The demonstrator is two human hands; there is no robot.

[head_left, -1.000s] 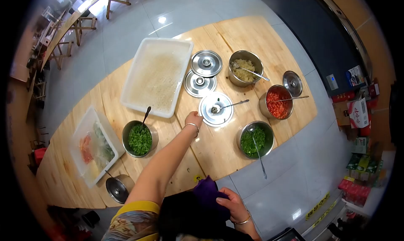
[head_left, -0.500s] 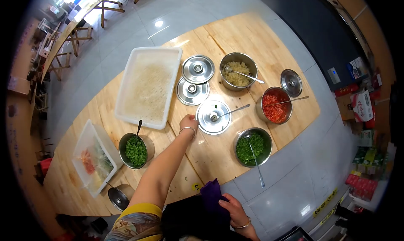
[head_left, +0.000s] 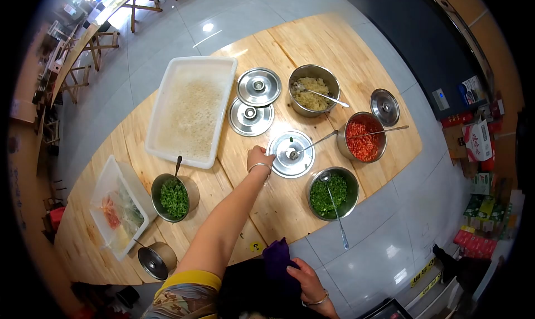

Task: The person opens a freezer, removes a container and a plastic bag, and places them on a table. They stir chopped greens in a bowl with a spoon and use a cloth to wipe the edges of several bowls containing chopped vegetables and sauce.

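My left hand (head_left: 261,158) has its fingers closed at the left rim of a round steel pot lid (head_left: 301,167) lying on the table. A metal spoon (head_left: 316,142) rests across this lid, its bowl beside the knob. Close to my body, my right hand (head_left: 307,280) is closed on a purple cloth (head_left: 277,262). Right of the lid stands a steel pot of chopped greens (head_left: 326,199) with a spoon in it. Two more steel lids (head_left: 258,87) lie beyond my left hand, one overlapping the other.
A white plastic tray (head_left: 153,135) with a pale wet layer sits at the left. Around it are another pot of greens (head_left: 174,199), a clear bin (head_left: 144,218) and a lidded pot (head_left: 165,253). Farther right stand pots of chopped red pepper (head_left: 361,143) and pale minced food (head_left: 312,96).
My left hand and the lid with the spoon on it have shifted right across the table. The right hand stays with the purple cloth. The whole view has moved slightly.
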